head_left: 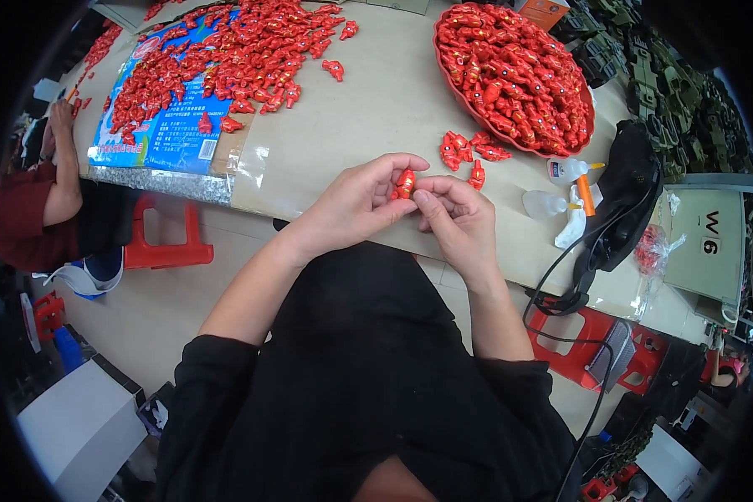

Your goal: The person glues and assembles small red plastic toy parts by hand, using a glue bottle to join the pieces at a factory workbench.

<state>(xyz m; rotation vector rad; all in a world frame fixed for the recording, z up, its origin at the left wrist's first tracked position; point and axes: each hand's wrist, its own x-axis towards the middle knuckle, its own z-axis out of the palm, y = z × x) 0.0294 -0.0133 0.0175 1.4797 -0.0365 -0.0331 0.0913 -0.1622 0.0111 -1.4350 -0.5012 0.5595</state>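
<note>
Over the near edge of the table, my left hand (351,205) holds a small red figurine (405,184) with gold markings between thumb and fingers. My right hand (462,224) is closed beside it, thumb against the fingertips, close to the figurine's lower end. Whatever those right fingers pinch, if anything, is too small to tell. Several loose red figurines (456,151) lie just beyond my right hand, with a single figurine (477,175) nearest to it. Behind them, a red basin (591,125) is heaped with more of the same.
Many figurines (255,54) cover a blue printed sheet (163,159) at far left. Two small bottles (568,171), an orange tube (586,195) and a black bag (632,188) with a cable lie right. A co-worker's arm (63,176) shows left, near a red stool (167,238).
</note>
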